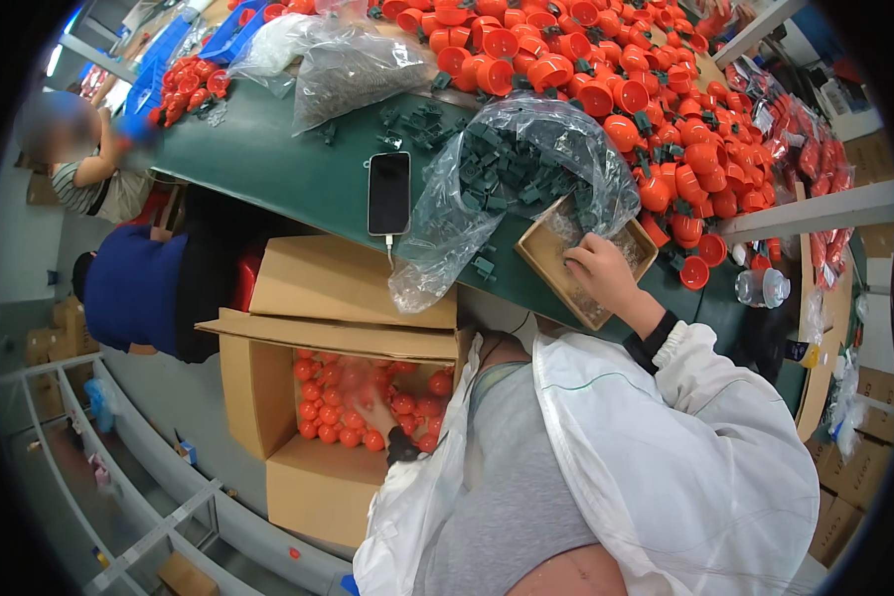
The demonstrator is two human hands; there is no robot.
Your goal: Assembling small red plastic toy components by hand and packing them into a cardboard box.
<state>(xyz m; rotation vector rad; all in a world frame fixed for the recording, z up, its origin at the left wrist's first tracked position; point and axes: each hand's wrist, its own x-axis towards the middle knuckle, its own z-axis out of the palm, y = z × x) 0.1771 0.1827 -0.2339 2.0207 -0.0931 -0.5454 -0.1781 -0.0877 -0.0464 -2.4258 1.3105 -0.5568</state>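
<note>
Hands: R hand [602,272] is curling nearly closed over the tan tray [544,266] at the worktop [278,164] edge; I'm not making out any held pc. L hand [372,409] is blurring among round red pcs [310,410] in the carton [318,489]; opening/hold: can't tell.

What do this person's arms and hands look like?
The white sleeves are loose, with black cuffs at the wrists. The right hand has no glove. The left hand looks bare too, but it's blurry, so small details are hard to see.
</note>
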